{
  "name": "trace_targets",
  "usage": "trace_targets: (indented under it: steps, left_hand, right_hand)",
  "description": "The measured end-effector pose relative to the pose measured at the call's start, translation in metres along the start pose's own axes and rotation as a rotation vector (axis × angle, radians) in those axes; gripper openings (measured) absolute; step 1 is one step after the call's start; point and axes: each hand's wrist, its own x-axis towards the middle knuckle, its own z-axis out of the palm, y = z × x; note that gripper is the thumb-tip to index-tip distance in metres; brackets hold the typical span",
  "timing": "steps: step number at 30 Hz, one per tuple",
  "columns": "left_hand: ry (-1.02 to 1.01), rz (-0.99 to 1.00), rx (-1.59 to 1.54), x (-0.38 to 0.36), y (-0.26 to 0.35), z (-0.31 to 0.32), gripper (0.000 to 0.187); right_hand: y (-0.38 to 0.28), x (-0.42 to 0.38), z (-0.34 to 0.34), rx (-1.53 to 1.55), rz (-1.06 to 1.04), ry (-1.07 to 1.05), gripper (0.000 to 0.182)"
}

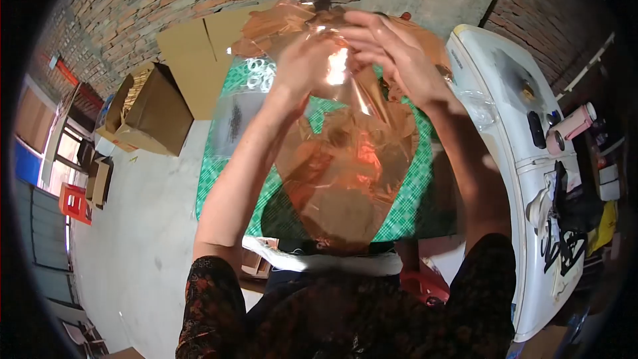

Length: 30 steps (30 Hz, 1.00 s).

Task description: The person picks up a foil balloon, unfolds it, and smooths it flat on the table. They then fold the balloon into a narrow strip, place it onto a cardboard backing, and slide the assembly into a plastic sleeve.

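Note:
A translucent orange plastic film (352,159) hangs and spreads over the green patterned tablecloth (249,216), reaching toward the near table edge. At the far side, my left hand (302,66) is against the gathered top of the film, its fingers blurred and partly hidden by the shiny plastic. Across from it, my right hand (392,46) has its fingers spread and slightly curved beside the same gathered part. More crumpled orange film (266,30) lies at the back of the table.
White rings (260,73) and a clear plastic bag (238,119) lie on the table's left side. A cardboard box (149,110) stands farther left. A white refrigerator (495,93) lies alongside the right, with a tape roll (555,141) on it.

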Motion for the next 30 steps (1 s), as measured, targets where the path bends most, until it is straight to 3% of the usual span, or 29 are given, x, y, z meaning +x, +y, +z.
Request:
trace_targets:
  steps: [2,3,6,9,10,12,13,15,18,21,22,24,25,29,30]
  left_hand:
    - [0.139,0.042,0.038,-0.011,0.024,-0.023,0.027]
    - [0.135,0.038,-0.093,-0.014,0.031,-0.031,0.027]
    - [0.219,0.035,-0.123,-0.05,0.072,-0.024,0.022]
    - [0.284,-0.004,-0.143,-0.068,0.086,-0.038,0.021]
    - [0.298,0.017,-0.167,-0.075,0.088,-0.039,0.021]
    - [0.325,0.051,-0.214,-0.09,0.089,-0.043,0.022]
    - [0.243,0.062,-0.288,-0.1,0.091,-0.048,0.024]
    - [0.33,0.052,-0.302,-0.123,0.091,-0.057,0.027]
    - [0.501,-0.006,-0.411,-0.144,0.082,-0.076,0.027]
    - [0.504,-0.011,-0.392,-0.158,0.073,-0.09,0.025]
    - [0.488,0.012,-0.494,-0.158,0.072,-0.082,0.021]
    - [0.52,0.031,-0.388,-0.171,0.082,-0.038,0.016]
    - [0.421,0.085,-0.384,-0.174,0.073,-0.039,0.022]
    - [0.35,0.172,-0.422,-0.198,0.059,-0.016,0.022]
    - [0.385,0.157,-0.43,-0.203,0.057,-0.017,0.025]
  right_hand:
    - [-0.006,-0.007,0.008,-0.245,-0.184,0.075,0.059]
    - [-0.014,-0.017,0.011,-0.366,-0.213,0.073,0.074]
    - [-0.022,-0.066,0.036,-0.758,-0.18,-0.08,0.093]
    - [-0.003,-0.097,0.067,-0.994,-0.257,-0.088,0.111]
    - [0.005,-0.103,0.081,-1.043,-0.276,0.065,0.084]
    - [0.036,-0.1,0.073,-1.176,-0.477,0.176,0.047]
    - [0.039,-0.101,0.071,-1.077,-0.43,0.229,0.038]
    - [0.042,-0.103,0.066,-0.878,-0.338,0.326,0.02]
    - [0.029,-0.104,0.066,-0.769,-0.438,0.376,0.022]
    - [0.023,-0.114,0.105,-0.908,-0.485,0.2,0.076]
    - [0.038,-0.118,0.125,-0.791,-0.453,0.112,0.098]
    - [0.052,-0.126,0.175,-0.764,-0.443,0.124,0.113]
    - [0.056,-0.126,0.193,-0.736,-0.415,0.108,0.115]
    - [0.065,-0.128,0.216,-0.525,-0.297,0.352,0.048]
    - [0.068,-0.122,0.204,-0.633,-0.404,0.401,0.03]
